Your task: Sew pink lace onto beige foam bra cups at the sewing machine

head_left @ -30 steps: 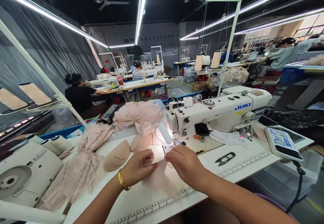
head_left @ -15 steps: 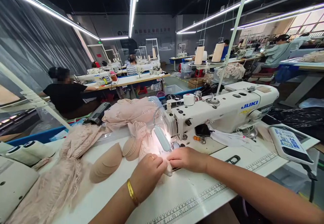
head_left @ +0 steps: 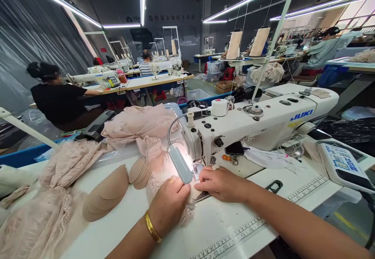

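Hands on lace fabric | lamp lit beside | sewing machine ahead

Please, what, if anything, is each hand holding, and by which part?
The left hand and right hand touch the pale fabric at its lit part near the lamp; whether they pinch or only press it cannot be told.

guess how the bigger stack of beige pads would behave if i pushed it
The bigger stack of beige pads would probably slide apart, since its layers lie fanned with no visible tie. Each piece may be light, as the exposed edges look thin.
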Tool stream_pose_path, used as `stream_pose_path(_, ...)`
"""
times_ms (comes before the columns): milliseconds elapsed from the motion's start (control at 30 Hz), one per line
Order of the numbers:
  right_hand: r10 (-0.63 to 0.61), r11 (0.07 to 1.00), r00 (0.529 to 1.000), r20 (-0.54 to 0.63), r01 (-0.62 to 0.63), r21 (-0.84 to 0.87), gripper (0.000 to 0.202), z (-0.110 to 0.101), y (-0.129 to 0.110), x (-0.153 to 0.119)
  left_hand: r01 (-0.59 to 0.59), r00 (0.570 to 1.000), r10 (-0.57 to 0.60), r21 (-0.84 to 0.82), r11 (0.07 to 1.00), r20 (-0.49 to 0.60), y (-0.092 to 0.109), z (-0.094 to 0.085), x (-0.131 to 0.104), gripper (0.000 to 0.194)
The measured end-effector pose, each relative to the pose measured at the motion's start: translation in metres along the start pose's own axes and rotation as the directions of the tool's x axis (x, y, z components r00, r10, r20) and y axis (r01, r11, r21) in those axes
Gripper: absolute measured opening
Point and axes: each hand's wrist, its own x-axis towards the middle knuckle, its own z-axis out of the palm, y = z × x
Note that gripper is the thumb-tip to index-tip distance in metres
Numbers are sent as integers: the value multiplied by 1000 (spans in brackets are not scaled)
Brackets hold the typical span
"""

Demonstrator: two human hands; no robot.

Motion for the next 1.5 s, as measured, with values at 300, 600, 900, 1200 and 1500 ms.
stream_pose_path(300, -4, 1000, 1000, -15, 5, 30, 29, 1, 3, 1, 22, 1000, -22, -50, 998, 13, -1, 1, 4, 29)
stream_pose_path(600, 6, 1000, 999, -34, -5, 27, 34, 3, 4, 0, 26, 998, -29, -46, 999, -61, 0, 5, 3, 31)
stream_pose_path(900, 83, 993, 996, -11, -82, 80, 36, 5, -1, 3, -14, 992, -1, -121, 993, -130, -1, 4, 8, 25)
stream_pose_path(1200, 154, 988, 988, -16, -153, 34, 36, 10, 0, 4, -76, 989, 48, -202, 977, -138, -20, 13, 15, 27)
stream_pose_path(1500, 169, 985, 979, -114, -172, -13, 31, 15, 1, 3, -143, 989, 129, -258, 956, -72, -42, 19, 23, 33)
